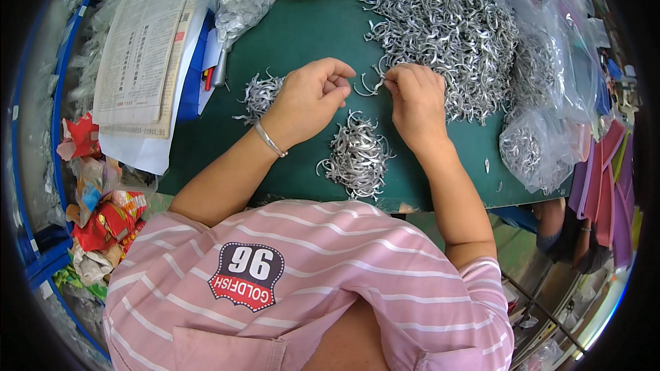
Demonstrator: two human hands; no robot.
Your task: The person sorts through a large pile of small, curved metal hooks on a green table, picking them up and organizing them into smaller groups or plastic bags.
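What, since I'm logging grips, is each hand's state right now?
Left hand: open, fingers loosely curled, nothing visibly held.
Right hand: closed, fingertips apparently pinching a curved metal piece.

We wear: one pink short-sleeved shirt (330, 237), white-striped; one shield-shaped patch (246, 277), dark-and-red, dotted border; one silver bangle (269, 140).

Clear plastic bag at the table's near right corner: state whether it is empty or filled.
Not empty: curved silvery pieces show through the clear bag. Whether it is completely full, I cannot tell.
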